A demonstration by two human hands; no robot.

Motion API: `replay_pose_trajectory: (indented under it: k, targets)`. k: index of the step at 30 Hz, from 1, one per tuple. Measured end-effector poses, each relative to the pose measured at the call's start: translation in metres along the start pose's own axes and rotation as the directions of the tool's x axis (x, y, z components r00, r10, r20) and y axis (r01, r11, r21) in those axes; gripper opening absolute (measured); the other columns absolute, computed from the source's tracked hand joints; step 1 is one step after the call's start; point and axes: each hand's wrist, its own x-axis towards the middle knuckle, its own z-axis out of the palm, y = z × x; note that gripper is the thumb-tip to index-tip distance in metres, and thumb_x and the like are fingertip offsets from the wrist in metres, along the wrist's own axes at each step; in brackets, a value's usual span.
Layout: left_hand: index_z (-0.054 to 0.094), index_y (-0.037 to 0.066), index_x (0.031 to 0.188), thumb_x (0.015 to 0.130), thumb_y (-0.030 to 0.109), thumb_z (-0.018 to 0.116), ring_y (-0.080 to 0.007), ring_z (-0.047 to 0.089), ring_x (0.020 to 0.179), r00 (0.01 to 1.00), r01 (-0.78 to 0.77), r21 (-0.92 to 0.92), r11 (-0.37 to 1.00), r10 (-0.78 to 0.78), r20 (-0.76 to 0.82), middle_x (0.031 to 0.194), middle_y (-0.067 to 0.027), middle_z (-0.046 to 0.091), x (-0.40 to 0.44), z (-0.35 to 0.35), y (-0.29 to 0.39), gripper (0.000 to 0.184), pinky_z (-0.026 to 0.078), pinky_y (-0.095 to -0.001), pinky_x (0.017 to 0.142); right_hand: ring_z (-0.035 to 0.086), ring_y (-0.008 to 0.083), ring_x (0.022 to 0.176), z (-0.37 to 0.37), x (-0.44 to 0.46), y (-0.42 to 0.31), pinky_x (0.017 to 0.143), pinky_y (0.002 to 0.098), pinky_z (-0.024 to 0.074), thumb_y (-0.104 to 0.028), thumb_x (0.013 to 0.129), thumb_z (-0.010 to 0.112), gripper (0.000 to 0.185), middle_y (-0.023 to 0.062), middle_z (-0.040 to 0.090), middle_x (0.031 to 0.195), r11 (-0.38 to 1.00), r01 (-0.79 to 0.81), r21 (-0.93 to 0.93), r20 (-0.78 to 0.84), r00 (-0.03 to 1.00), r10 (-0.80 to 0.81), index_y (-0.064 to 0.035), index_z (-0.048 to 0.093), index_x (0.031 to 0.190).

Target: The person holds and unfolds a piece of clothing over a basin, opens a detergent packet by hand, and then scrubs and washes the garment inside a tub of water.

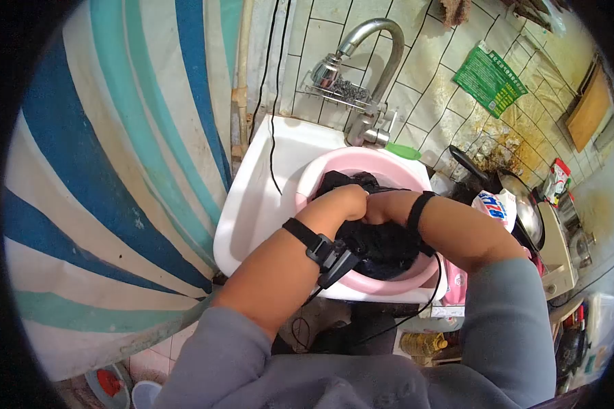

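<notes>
A pink basin (318, 165) sits in the white sink, and a wet-looking black cloth (389, 253) is bunched inside it. My left hand (350, 200) is closed in a fist over the cloth, near the basin's middle. Right beside it, touching, my right hand (383, 206) is also curled shut on the cloth. The fingertips of both hands point down and are mostly hidden. Each forearm wears a black strap, and a dark device (335, 262) hangs from the left one.
A metal faucet (389, 58) arches behind the white sink (252, 204). A striped curtain (123, 157) hangs at the left. Pans (525, 211) and a white packet (496, 206) crowd the right side. Below stands a bottle of yellow oil (423, 343). A black cable (273, 136) dangles into the sink.
</notes>
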Motion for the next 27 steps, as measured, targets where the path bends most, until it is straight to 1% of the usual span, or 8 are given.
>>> replay_pose_trajectory:
  k: [9,11,14,16,21,23,25,27]
  targets:
    - [0.037,0.031,0.143,0.072,-0.007,0.051,-0.0388,0.057,0.112,0.998,0.04,-0.032,0.999,-0.039,0.046,0.125,-0.0185,0.057,-0.013,-0.01,0.005,0.082,0.048,-0.043,0.09,0.054,0.0334,0.118,0.007,0.034,-0.002,0.101,0.0489,0.0386,-0.009,0.084,0.049,0.057,0.0192,0.057,0.126,0.908,0.25,-0.336,0.143,0.966,-0.213,-0.0081,0.041,0.14]
    - [0.037,0.032,0.143,0.072,-0.006,0.051,-0.0384,0.056,0.113,0.997,0.056,-0.035,0.998,-0.055,0.052,0.125,-0.0183,0.057,-0.014,-0.011,0.004,0.082,0.048,-0.0422,0.09,0.056,0.0331,0.115,-0.01,-0.002,-0.015,0.098,0.0472,0.0416,-0.009,0.085,0.048,0.049,0.0204,0.059,0.122,0.952,0.179,-0.249,0.166,0.976,-0.14,-0.0028,0.046,0.134]
    - [0.041,0.021,0.142,0.076,0.001,0.054,-0.0371,0.056,0.113,0.996,-0.084,0.062,0.995,0.082,0.04,0.124,-0.0203,0.057,0.002,-0.003,-0.005,0.07,0.048,-0.0405,0.091,0.058,0.0343,0.112,-0.004,-0.017,-0.005,0.094,0.0455,0.0447,-0.011,0.086,0.05,0.048,0.021,0.06,0.119,0.992,0.08,-0.097,0.067,0.995,-0.074,-0.0013,0.046,0.132]
    - [0.048,0.004,0.133,0.08,0.013,0.06,-0.0361,0.057,0.112,0.979,0.104,-0.204,0.973,-0.136,-0.152,0.123,-0.0237,0.056,0.022,0.014,-0.012,0.055,0.047,-0.0394,0.093,0.06,0.0359,0.107,0.003,-0.029,0.006,0.09,0.0443,0.0464,-0.015,0.085,0.054,0.047,0.0227,0.062,0.112,0.953,0.122,0.278,-0.395,0.919,-0.002,-0.0003,0.048,0.129]
    - [0.056,-0.005,0.119,0.083,0.025,0.063,-0.0381,0.058,0.107,0.976,0.028,-0.167,0.986,-0.063,-0.21,0.116,-0.027,0.058,0.01,0.005,-0.007,0.046,0.047,-0.0414,0.092,0.063,0.035,0.097,-0.003,-0.086,-0.001,0.085,0.0426,0.0483,-0.015,0.081,0.062,0.041,0.0226,0.065,0.103,0.919,0.176,0.352,-0.615,0.784,0.085,0.0005,0.056,0.119]
    - [0.058,-0.005,0.116,0.085,0.025,0.062,-0.039,0.058,0.106,0.978,0.021,-0.091,0.996,-0.04,-0.207,0.114,-0.0271,0.059,0.012,0.004,-0.009,0.043,0.047,-0.0422,0.091,0.065,0.0296,0.085,-0.005,-0.103,-0.005,0.078,0.0406,0.0506,-0.017,0.08,0.067,0.035,0.0183,0.067,0.094,0.652,0.205,0.73,-0.539,0.759,0.365,0.0003,0.063,0.11]
    - [0.059,-0.006,0.113,0.088,0.023,0.058,-0.04,0.059,0.103,0.928,0.005,-0.245,0.97,-0.095,-0.361,0.11,-0.0272,0.061,0.013,0.005,-0.011,0.038,0.047,-0.0435,0.088,0.063,0.0237,0.072,0.009,-0.089,0.013,0.068,0.0388,0.0508,-0.019,0.08,0.07,0.028,0.0153,0.067,0.085,0.652,0.283,0.704,-0.631,0.671,0.39,0.001,0.067,0.099]
    - [0.058,-0.005,0.113,0.09,0.022,0.056,-0.0409,0.058,0.104,0.942,-0.002,-0.319,0.948,-0.105,-0.317,0.11,-0.0271,0.061,0.012,0.005,-0.009,0.036,0.047,-0.043,0.089,0.061,0.0213,0.068,-0.001,-0.109,0.015,0.062,0.0382,0.0488,-0.018,0.082,0.069,0.023,0.0133,0.066,0.081,0.461,0.284,0.841,-0.525,0.638,0.563,0.0008,0.068,0.094]
